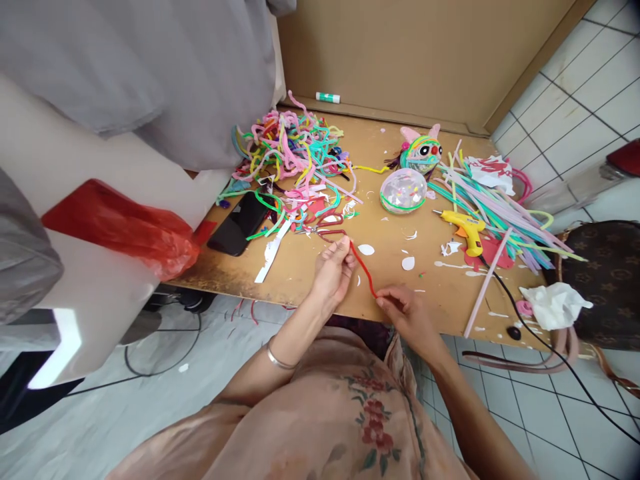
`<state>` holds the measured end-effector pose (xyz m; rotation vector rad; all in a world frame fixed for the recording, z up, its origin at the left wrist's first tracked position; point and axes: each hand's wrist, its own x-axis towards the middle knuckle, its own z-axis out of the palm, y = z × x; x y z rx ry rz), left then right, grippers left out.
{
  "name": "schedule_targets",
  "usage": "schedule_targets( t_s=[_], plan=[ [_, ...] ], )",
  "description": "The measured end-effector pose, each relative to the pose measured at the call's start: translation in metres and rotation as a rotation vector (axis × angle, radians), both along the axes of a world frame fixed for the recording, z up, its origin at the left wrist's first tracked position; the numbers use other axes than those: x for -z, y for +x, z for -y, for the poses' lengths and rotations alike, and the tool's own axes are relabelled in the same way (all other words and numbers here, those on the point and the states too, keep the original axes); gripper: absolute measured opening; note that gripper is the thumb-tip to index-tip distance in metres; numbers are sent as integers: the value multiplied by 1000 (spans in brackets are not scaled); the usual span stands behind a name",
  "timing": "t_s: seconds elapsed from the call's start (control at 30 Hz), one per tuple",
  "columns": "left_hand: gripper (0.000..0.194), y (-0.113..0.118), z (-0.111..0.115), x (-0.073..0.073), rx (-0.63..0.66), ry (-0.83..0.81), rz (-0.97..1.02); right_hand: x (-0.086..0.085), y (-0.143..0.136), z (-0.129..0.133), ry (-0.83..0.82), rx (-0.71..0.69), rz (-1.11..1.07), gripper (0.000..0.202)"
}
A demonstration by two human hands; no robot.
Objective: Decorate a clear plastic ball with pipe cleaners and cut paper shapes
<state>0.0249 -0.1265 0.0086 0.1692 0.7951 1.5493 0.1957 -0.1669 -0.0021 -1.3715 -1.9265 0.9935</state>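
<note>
A red pipe cleaner (365, 268) stretches between my two hands above the front edge of the table (320, 293). Its upper end is pinched in my left hand (334, 270), and its lower end is between the thumb and fingers of my right hand (404, 312). Red-handled scissors (330, 227) lie just beyond my left hand. Farther back are a clear bowl (403, 191) with a green line around it and a decorated ball (423, 153) with pink ears, googly eyes and a red nose.
A heap of colourful pipe cleaners (293, 150) and a black phone (239, 225) lie at the left. A yellow glue gun (465, 229), more pipe cleaners (505, 203), crumpled tissue (557, 305) and a brown bag (607, 283) are at the right. A glue stick (328, 98) lies at the back.
</note>
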Motion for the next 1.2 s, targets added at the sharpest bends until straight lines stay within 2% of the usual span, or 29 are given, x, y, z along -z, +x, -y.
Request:
schedule_targets(
  t_s=[0.07,0.13,0.23,0.3,0.37,0.5,0.6,0.77,1.0,1.2],
  plan=[
    [30,6,3,3,-15,48,-97,-6,1,-5,205,60,90,18],
    [34,11,4,5,-43,86,-222,-19,-3,-8,363,127,111,33],
    [38,17,5,4,-76,96,-364,-37,-17,-9,486,165,92,50],
    [39,19,5,3,-85,95,-409,-42,-31,-12,507,135,73,55],
    [38,21,5,1,-73,83,-403,-39,-44,-17,496,97,62,54],
    [35,21,5,0,-12,33,-212,-25,-57,-30,506,170,70,33],
    [35,20,7,0,39,-7,-52,-21,-54,-35,550,155,110,18],
    [40,21,9,-5,120,-38,85,-26,-44,-38,593,120,214,22],
    [40,21,8,-8,147,-73,123,-36,-35,-49,591,42,193,23],
    [38,20,10,-10,172,-81,121,-38,-27,-53,601,-10,151,20]
  ],
)
